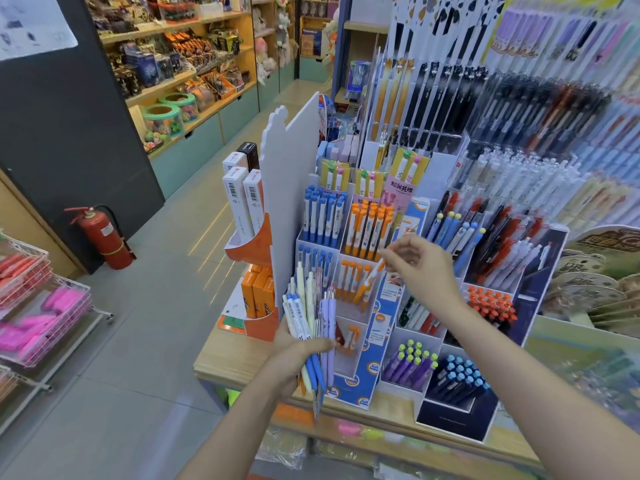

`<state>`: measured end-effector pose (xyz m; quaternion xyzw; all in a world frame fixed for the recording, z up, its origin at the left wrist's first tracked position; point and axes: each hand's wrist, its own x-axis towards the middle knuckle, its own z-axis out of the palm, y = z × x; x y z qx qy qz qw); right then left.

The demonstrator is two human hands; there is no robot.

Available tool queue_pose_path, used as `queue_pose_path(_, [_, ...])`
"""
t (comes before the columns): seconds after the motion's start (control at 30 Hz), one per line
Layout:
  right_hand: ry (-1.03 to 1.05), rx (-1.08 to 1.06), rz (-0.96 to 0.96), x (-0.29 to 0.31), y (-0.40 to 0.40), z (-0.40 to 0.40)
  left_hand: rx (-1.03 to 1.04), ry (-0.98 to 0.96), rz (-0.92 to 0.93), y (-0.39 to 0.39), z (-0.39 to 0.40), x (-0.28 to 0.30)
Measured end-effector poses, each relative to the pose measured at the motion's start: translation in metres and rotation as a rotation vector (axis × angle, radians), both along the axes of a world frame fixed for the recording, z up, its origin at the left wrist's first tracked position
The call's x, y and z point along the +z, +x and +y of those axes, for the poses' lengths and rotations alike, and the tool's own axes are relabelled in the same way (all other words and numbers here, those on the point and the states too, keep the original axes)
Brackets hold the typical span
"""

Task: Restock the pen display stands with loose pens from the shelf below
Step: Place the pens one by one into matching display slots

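My left hand [298, 351] grips a bundle of loose pens [310, 306], blue, cream and purple, upright in front of the tiered white pen display stand [379, 327]. My right hand [420, 268] pinches an orange and white pen [372, 275] by its top end, tilted over the stand's middle orange compartment [353, 282], which holds several orange pens. Above it stands a fuller orange row [372, 225], with blue pens [323, 216] to its left. The lowest orange slot [349, 336] holds few pens.
More stands sit to the right, with green-capped purple pens [410, 363], blue-capped pens [457, 377] and red and white ones [509, 254]. A white divider board [291, 174] rises left of the stand. The wooden table edge [228, 362] borders an aisle with a fire extinguisher [104, 237] and pink baskets [45, 317].
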<state>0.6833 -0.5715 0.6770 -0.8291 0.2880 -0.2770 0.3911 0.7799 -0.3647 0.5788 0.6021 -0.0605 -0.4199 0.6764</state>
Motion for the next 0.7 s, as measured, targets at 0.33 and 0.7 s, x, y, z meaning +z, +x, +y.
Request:
queue_pose_path(0.33, [-0.207,-0.031,0.07,-0.055,0.006,0.011,-0.007,0.002,0.007,0.004,0.001,-0.007])
queue_pose_path(0.7, [-0.447,-0.085,0.195,-0.068,0.019,0.008,-0.036,0.015,-0.006,0.011,0.001,-0.005])
